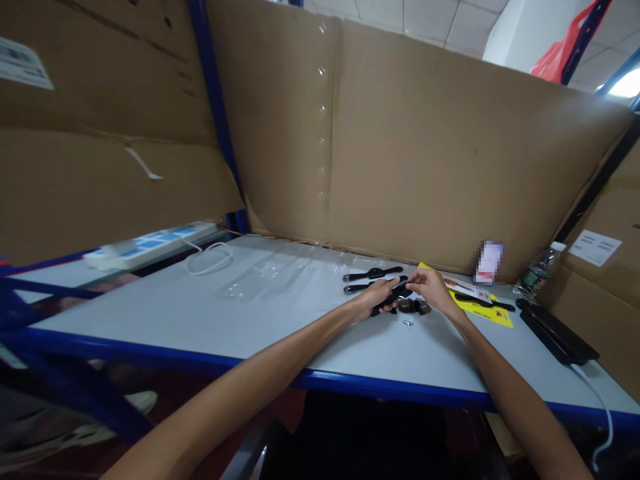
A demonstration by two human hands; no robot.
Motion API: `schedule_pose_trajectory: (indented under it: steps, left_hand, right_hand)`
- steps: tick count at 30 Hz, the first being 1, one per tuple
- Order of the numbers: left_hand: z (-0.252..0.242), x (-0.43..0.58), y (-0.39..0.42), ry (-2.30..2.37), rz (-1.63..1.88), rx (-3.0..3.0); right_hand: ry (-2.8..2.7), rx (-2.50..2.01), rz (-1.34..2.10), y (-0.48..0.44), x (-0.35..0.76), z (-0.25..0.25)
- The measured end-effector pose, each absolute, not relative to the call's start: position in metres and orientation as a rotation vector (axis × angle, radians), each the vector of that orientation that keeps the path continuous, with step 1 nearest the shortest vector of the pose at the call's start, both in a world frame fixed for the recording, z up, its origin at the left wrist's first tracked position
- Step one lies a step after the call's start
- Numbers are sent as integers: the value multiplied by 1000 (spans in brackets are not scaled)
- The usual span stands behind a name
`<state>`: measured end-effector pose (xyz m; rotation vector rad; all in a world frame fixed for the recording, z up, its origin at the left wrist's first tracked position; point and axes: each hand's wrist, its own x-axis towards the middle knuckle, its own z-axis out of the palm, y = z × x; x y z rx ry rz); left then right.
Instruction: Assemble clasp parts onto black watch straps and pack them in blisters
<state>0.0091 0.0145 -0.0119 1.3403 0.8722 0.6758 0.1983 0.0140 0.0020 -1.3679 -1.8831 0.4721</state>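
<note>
My left hand (381, 297) is closed around a black handle-like piece (399, 292); its exact kind is too small to make out. The fingers of my right hand (425, 285) are pinched at the far right end of that piece, and whether they hold a separate small part is not clear. Behind my left hand lie two slim black pieces with rounded ends, the upper one (373, 273) and the lower one (356, 289). Just below my hands sit small dark blocks (414, 306). Nearer the front are small silver metal bits (408, 324).
Clear plastic packaging (270, 273) lies left of my hands. Rightward are yellow cards (500, 316) with a black piece on top, a bottle (540, 270), and a long black case (555, 330) with a white cable. A power strip (155, 245) is at left. Cardboard (425, 153) walls the back.
</note>
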Motion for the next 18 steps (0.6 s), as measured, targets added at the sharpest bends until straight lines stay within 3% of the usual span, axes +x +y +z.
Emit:
schedule_pose_trajectory:
  steps: [11, 14, 18]
  left_hand:
    - [-16, 10, 21, 848, 762, 1300]
    - [-15, 8, 24, 862, 870, 1221]
    - [-13, 5, 27, 876, 964, 1169]
  right_hand:
    - [-1908, -1447, 103, 4, 194, 12]
    - [-1985, -1477, 260, -2, 201, 24]
    - [-2404, -1545, 766, -18, 203, 34]
